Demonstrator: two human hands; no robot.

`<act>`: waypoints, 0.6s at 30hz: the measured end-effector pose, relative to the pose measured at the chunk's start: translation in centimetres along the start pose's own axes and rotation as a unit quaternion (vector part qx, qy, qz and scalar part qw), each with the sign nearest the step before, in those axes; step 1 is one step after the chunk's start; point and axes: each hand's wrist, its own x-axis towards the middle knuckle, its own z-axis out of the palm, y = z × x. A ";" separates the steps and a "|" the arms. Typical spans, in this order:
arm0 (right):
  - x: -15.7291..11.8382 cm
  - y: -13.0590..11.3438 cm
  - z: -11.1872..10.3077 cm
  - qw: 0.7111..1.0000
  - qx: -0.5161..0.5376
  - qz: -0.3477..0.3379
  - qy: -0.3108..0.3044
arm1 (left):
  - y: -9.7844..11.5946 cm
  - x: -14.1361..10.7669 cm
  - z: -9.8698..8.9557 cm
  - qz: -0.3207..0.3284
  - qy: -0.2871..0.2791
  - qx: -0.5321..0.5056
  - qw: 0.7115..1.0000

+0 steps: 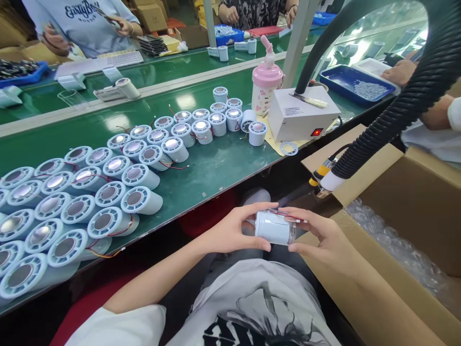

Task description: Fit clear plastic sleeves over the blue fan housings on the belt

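Observation:
Above my lap, both hands hold a light-blue cylindrical housing [272, 228] lying on its side, with a clear plastic part at its right end. My left hand [242, 229] grips its left end between thumb and fingers. On the right end, my right hand [320, 231] closes its thumb and fingers around the clear part. Thin red and black wires with a small white plug run along the top under my right fingers. Many similar light-blue cylinders [142, 200] with round metallic discs stand or lean in rows on the green bench at the left.
A white box [302, 113] with a lit red switch and a pink-lidded bottle [266, 86] stand at the bench's edge. A black corrugated hose [392, 115] arches at the right, above an open cardboard box [414, 206] holding bubble wrap. Co-workers' hands [399, 72] are across and beside the bench.

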 end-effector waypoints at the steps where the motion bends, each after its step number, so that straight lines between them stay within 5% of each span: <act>1: 0.0 -0.1 0.0 1.000 0.022 0.006 -0.004 | 0.0 0.0 0.0 0.011 -0.003 0.006 1.000; 18: 0.1 0.0 0.4 0.955 0.255 0.155 -0.005 | 0.0 -0.3 -0.2 0.109 -0.014 0.080 0.991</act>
